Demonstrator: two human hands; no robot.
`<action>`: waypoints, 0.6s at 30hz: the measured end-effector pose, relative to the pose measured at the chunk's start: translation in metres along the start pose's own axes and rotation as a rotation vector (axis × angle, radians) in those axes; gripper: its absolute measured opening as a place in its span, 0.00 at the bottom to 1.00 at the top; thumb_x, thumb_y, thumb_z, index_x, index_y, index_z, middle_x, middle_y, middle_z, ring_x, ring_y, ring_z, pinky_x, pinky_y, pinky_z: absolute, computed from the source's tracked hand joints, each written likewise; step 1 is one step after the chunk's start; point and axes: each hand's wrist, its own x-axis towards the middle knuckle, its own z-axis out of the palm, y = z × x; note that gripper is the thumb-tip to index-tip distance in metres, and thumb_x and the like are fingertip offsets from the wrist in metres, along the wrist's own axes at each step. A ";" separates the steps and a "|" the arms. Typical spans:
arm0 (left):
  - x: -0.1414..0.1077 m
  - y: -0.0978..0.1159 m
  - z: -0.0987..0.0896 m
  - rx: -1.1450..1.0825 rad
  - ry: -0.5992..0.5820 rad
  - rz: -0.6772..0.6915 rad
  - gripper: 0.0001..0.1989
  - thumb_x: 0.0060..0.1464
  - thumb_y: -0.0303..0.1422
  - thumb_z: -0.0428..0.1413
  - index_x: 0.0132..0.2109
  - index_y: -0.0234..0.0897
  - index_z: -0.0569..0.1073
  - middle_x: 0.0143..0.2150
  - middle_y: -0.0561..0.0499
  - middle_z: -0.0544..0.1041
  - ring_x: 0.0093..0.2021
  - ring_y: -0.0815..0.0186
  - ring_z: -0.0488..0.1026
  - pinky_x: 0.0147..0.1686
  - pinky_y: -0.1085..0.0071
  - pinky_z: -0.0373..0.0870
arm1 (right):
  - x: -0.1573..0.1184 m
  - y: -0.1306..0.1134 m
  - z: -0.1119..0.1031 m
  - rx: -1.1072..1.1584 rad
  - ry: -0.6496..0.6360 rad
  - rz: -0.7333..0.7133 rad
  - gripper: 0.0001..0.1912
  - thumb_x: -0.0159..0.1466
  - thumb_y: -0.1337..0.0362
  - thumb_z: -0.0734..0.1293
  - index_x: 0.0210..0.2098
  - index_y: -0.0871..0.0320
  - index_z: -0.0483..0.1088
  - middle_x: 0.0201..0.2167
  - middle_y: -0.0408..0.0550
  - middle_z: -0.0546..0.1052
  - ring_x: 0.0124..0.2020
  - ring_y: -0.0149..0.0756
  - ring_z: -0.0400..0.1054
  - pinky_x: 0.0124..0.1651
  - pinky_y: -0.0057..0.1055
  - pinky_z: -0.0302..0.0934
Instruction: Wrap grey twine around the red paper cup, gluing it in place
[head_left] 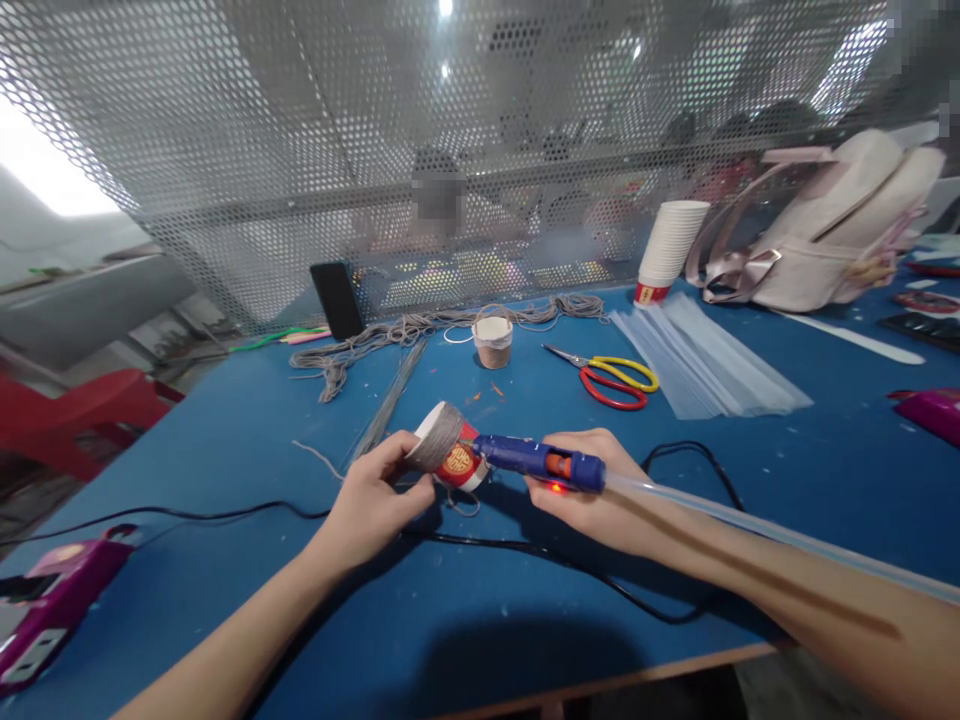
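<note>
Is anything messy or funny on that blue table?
Yes, a bit. A loose yarn strand curls below the red cup in the left hand, not wound on like the rest. Orange scraps lie scattered before the little basket, like litter. The cup stack looks tilted, but the wide view may cause that.

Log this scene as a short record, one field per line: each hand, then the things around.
Left hand: holds a red paper cup, tilted, partly wrapped in gray yarn
Right hand: holds a blue glue gun, red light on
Nozzle: at the cup; contact unclear
Beyond hands: small cup with handle, scissors
Right side: stacked cups, translucent sheets, backpack
Left side: phone, purple power strip
</note>
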 end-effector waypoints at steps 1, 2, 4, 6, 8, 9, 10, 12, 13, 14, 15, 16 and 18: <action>0.000 0.000 0.000 -0.001 0.002 -0.005 0.04 0.44 0.29 0.54 0.31 0.36 0.72 0.27 0.53 0.72 0.28 0.69 0.69 0.30 0.73 0.68 | 0.000 0.000 0.000 0.009 -0.008 0.016 0.06 0.51 0.67 0.63 0.19 0.58 0.62 0.17 0.39 0.65 0.20 0.26 0.55 0.27 0.27 0.50; 0.000 0.001 0.000 -0.003 0.006 -0.011 0.04 0.43 0.29 0.54 0.30 0.36 0.72 0.27 0.53 0.72 0.28 0.69 0.69 0.30 0.72 0.68 | 0.001 0.000 -0.001 0.021 -0.019 0.044 0.06 0.51 0.67 0.63 0.19 0.58 0.62 0.17 0.39 0.64 0.20 0.27 0.54 0.26 0.27 0.50; 0.001 0.002 0.001 -0.010 0.009 -0.024 0.04 0.43 0.29 0.54 0.30 0.35 0.72 0.27 0.53 0.72 0.28 0.69 0.69 0.30 0.72 0.68 | 0.002 -0.001 -0.003 0.048 -0.043 0.125 0.07 0.52 0.66 0.63 0.18 0.57 0.61 0.17 0.39 0.63 0.20 0.27 0.54 0.25 0.27 0.50; 0.001 0.002 0.001 -0.018 -0.001 -0.026 0.04 0.43 0.29 0.54 0.30 0.36 0.71 0.27 0.54 0.73 0.29 0.69 0.69 0.31 0.72 0.68 | 0.004 -0.003 -0.006 0.069 -0.069 0.204 0.09 0.52 0.64 0.63 0.18 0.57 0.60 0.17 0.38 0.62 0.21 0.27 0.53 0.24 0.27 0.49; 0.001 0.002 0.001 -0.025 -0.011 -0.024 0.04 0.43 0.29 0.54 0.30 0.36 0.71 0.27 0.54 0.72 0.29 0.69 0.69 0.31 0.73 0.68 | 0.004 -0.004 -0.008 0.101 -0.096 0.257 0.09 0.52 0.63 0.63 0.19 0.57 0.59 0.17 0.37 0.61 0.21 0.27 0.52 0.23 0.27 0.48; 0.001 0.001 0.001 -0.027 -0.013 -0.023 0.04 0.43 0.29 0.54 0.30 0.36 0.71 0.27 0.54 0.72 0.29 0.69 0.69 0.31 0.73 0.68 | 0.004 -0.005 -0.009 0.122 -0.110 0.276 0.10 0.52 0.63 0.64 0.19 0.57 0.59 0.17 0.37 0.60 0.21 0.27 0.52 0.23 0.26 0.48; 0.001 0.001 0.001 -0.029 -0.017 -0.025 0.04 0.43 0.29 0.54 0.31 0.36 0.71 0.27 0.54 0.72 0.29 0.69 0.69 0.32 0.73 0.68 | 0.005 -0.006 -0.010 0.142 -0.120 0.289 0.10 0.52 0.63 0.64 0.19 0.57 0.58 0.17 0.37 0.59 0.21 0.27 0.51 0.23 0.26 0.47; 0.000 -0.001 0.000 -0.030 -0.020 -0.032 0.04 0.43 0.29 0.54 0.31 0.36 0.71 0.28 0.54 0.72 0.29 0.69 0.69 0.32 0.72 0.68 | 0.005 -0.007 -0.011 0.165 -0.134 0.309 0.10 0.52 0.64 0.63 0.19 0.56 0.57 0.16 0.36 0.58 0.20 0.26 0.49 0.22 0.26 0.45; 0.000 -0.001 -0.001 -0.027 -0.023 -0.036 0.04 0.43 0.29 0.54 0.30 0.36 0.71 0.28 0.53 0.72 0.29 0.68 0.69 0.32 0.72 0.68 | 0.005 -0.007 -0.012 0.165 -0.135 0.313 0.11 0.52 0.64 0.63 0.18 0.56 0.56 0.16 0.36 0.57 0.19 0.26 0.49 0.21 0.26 0.44; 0.000 -0.002 -0.001 -0.025 -0.027 -0.038 0.04 0.43 0.29 0.54 0.30 0.36 0.71 0.28 0.53 0.72 0.30 0.68 0.69 0.32 0.72 0.68 | 0.006 -0.008 -0.012 0.161 -0.132 0.313 0.12 0.52 0.64 0.63 0.18 0.56 0.55 0.16 0.36 0.56 0.19 0.25 0.48 0.21 0.26 0.44; 0.000 -0.002 -0.002 -0.023 -0.029 -0.040 0.04 0.43 0.29 0.54 0.30 0.36 0.71 0.28 0.53 0.72 0.30 0.68 0.69 0.32 0.72 0.68 | 0.006 -0.008 -0.012 0.157 -0.128 0.316 0.12 0.52 0.64 0.63 0.17 0.56 0.54 0.16 0.36 0.55 0.19 0.25 0.47 0.20 0.26 0.43; 0.000 -0.002 -0.002 -0.023 -0.030 -0.040 0.04 0.43 0.29 0.54 0.30 0.36 0.71 0.28 0.53 0.72 0.30 0.68 0.69 0.32 0.72 0.68 | 0.006 -0.008 -0.012 0.153 -0.126 0.321 0.12 0.53 0.64 0.63 0.17 0.56 0.54 0.15 0.36 0.55 0.19 0.25 0.47 0.20 0.26 0.43; 0.000 -0.003 -0.002 -0.023 -0.029 -0.039 0.04 0.43 0.30 0.54 0.30 0.36 0.71 0.27 0.54 0.72 0.29 0.69 0.69 0.32 0.72 0.68 | 0.005 -0.008 -0.011 0.149 -0.116 0.328 0.11 0.52 0.64 0.63 0.18 0.56 0.55 0.16 0.36 0.56 0.19 0.25 0.48 0.21 0.25 0.44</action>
